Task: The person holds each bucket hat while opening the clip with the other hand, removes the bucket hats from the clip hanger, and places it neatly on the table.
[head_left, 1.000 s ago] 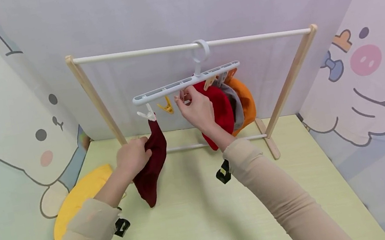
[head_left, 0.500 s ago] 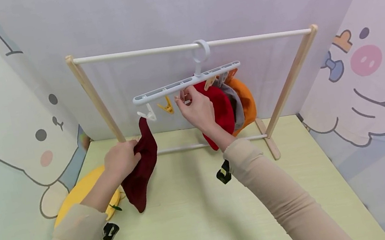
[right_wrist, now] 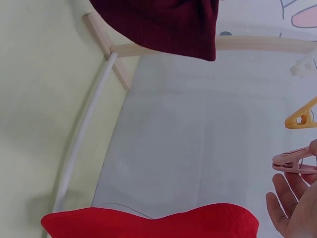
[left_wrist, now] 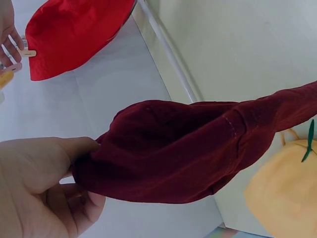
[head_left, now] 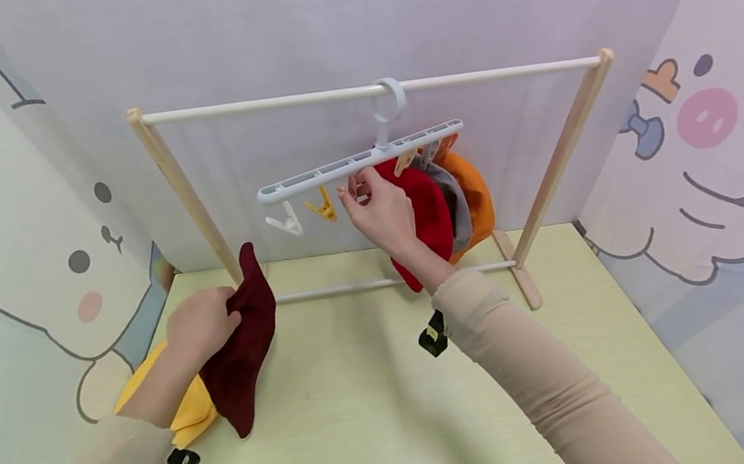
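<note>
My left hand point(head_left: 202, 324) pinches a maroon bucket hat point(head_left: 244, 349) by its edge, over the table's left side. In the left wrist view the hat point(left_wrist: 163, 153) hangs folded from thumb and fingers. Beneath the hanger, my right hand point(head_left: 381, 210) pinches a pink clip point(right_wrist: 292, 161), which the right wrist view shows with nothing in its jaws. Left of that hand hang a yellow clip point(head_left: 322, 206) and a white clip point(head_left: 286, 220), both holding nothing. A red hat point(head_left: 423, 212) hangs clipped just right of the hand.
A white hanger point(head_left: 333, 171) hangs by its hook from the rack's white rod point(head_left: 264, 104). Grey point(head_left: 460, 206) and orange point(head_left: 479, 195) hats hang behind the red one. A yellow hat point(head_left: 192, 410) with a green stem lies on the table at left, partly behind my left arm.
My left hand has moved left and toward me with the maroon hat, away from the white clip and over the yellow hat. The right hand has stayed at the hanger.
</note>
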The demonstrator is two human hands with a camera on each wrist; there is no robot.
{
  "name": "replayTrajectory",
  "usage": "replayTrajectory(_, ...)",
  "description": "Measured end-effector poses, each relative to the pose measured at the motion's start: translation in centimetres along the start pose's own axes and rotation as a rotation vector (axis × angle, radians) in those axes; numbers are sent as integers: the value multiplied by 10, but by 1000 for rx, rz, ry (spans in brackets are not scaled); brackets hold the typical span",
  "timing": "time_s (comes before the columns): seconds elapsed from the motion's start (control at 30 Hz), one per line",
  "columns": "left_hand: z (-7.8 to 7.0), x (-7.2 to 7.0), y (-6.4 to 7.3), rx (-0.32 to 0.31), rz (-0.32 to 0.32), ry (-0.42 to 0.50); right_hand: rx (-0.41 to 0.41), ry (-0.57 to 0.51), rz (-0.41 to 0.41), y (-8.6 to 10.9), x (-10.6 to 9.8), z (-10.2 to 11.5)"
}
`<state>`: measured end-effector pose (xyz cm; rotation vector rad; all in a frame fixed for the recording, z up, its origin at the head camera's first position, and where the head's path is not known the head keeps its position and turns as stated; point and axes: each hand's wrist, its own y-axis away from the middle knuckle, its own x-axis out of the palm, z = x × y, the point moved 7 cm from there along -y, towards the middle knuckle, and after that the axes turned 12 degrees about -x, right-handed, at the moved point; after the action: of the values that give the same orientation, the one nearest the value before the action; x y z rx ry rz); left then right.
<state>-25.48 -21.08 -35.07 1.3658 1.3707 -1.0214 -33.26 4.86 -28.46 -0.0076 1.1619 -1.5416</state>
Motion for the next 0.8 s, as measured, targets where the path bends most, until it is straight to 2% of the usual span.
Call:
replayTrajectory(0.23,17,3,3,-11,20,-30,-3,4,-4,0,0,-1)
replayTrajectory(0.5,24,6,7,-40,27,-56,-6,15,-1,0,0,0)
replayTrajectory(0.7,32,24,4,-90,61,-40,-6,-4,2,1,-2,1)
replayTrajectory(0.8,31,31,4,-99,65,-32,-6,0,2,1,-2,1)
